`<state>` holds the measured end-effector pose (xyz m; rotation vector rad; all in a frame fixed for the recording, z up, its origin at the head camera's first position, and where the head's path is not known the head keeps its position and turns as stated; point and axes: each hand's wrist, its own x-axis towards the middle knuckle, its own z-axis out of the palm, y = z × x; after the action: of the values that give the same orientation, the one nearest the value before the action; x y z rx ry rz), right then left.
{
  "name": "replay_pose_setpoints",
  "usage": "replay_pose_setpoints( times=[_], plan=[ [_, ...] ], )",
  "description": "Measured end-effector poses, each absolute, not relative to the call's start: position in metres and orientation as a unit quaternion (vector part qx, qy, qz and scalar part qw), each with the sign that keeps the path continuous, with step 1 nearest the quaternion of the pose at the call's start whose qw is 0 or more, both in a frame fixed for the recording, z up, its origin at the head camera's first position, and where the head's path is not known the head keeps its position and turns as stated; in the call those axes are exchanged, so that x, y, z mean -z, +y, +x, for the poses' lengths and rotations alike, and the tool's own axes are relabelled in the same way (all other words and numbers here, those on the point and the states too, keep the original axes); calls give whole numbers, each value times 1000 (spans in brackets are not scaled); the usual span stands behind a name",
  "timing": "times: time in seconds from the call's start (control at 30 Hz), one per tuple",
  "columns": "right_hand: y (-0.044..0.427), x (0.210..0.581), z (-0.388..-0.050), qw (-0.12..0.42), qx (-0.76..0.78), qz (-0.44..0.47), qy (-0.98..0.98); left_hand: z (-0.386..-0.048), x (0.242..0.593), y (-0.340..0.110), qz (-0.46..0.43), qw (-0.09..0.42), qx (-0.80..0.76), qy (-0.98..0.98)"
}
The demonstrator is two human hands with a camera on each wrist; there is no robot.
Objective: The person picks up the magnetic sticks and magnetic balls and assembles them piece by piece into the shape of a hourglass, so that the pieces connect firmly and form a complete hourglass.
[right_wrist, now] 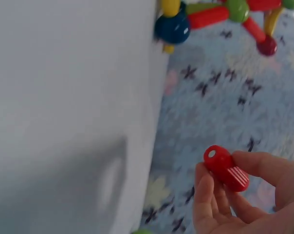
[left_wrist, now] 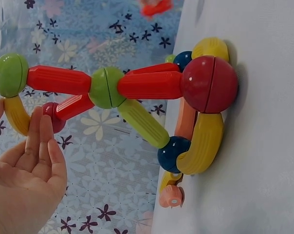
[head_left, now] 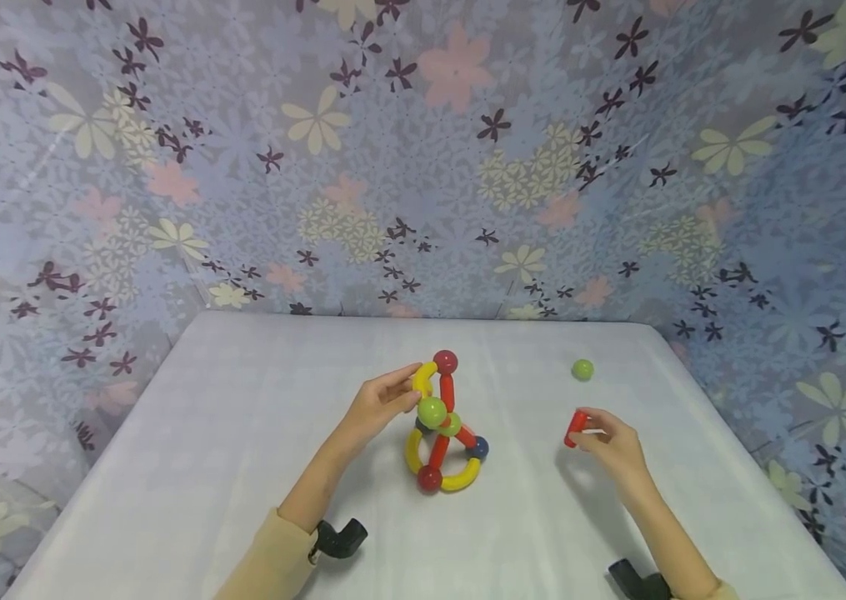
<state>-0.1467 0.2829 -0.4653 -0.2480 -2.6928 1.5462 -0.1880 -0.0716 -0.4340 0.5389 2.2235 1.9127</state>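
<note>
A built figure of magnetic sticks and balls stands on the white table. My left hand (head_left: 373,408) pinches its upper yellow curved stick (left_wrist: 16,115), which runs between a light green ball (head_left: 433,412) and a dark red ball (head_left: 446,362). Red sticks meet at a second green ball (left_wrist: 107,87) in the middle. Yellow curved sticks form the base with blue balls (head_left: 478,447) and a dark red ball (left_wrist: 210,84). To the right, above the table, my right hand (head_left: 613,446) holds a short red stick (right_wrist: 226,168) between thumb and fingers, apart from the figure.
A loose light green ball (head_left: 583,369) lies on the white table (head_left: 257,392) at the back right. Behind the table hangs a flowered cloth (head_left: 423,167). Dark wrist devices (head_left: 342,539) sit on both forearms, close over the tabletop.
</note>
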Motion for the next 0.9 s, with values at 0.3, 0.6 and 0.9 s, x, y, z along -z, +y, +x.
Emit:
replay_pose_setpoints(
  times=[0.3,0.6,0.9],
  plan=[
    [204,442,-164,24,-620,7,-785,-188,432,-72,180,88,-642,740],
    [159,437,-169,24,-606,60,-792,-188,431,-72,188,88,-639,741],
    [151,440,-170,44,-577,100,-809,-190,431,-76,184,96,-630,748]
  ],
)
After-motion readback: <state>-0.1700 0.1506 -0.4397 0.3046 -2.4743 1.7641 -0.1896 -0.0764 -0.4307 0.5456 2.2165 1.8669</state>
